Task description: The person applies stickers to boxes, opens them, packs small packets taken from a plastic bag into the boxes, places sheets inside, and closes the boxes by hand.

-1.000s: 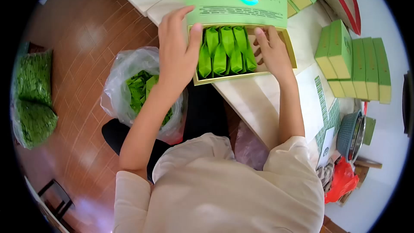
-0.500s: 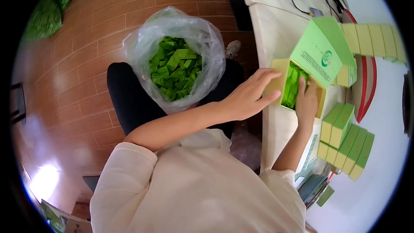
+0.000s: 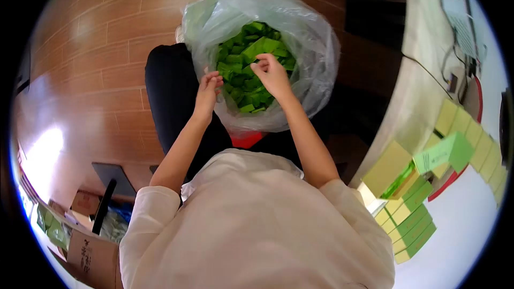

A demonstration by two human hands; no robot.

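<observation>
A clear plastic bag (image 3: 313, 48) stands between the legs, its mouth wide, full of small green packets (image 3: 243, 77). My right hand (image 3: 272, 76) is over the packets inside the bag mouth. Its fingers are bent, with a gap between thumb and forefinger. At the left side of the bag mouth, my left hand (image 3: 206, 95) has its fingers loosely curled and apart, with nothing visible in them. On the table at the right is a box (image 3: 390, 167) with its green lid (image 3: 436, 155) raised and green packets showing inside.
Closed green-and-yellow boxes (image 3: 412, 230) are stacked beside the raised-lid box, and a row of similar boxes (image 3: 476, 139) lies behind. A power strip (image 3: 455, 8) with cables lies on the table (image 3: 399, 96). Cardboard cartons (image 3: 91, 254) stand at lower left.
Both hands have left the box on the table and moved left to the bag of packets. The view has turned, so the bag sits nearer the middle and the box lower right.
</observation>
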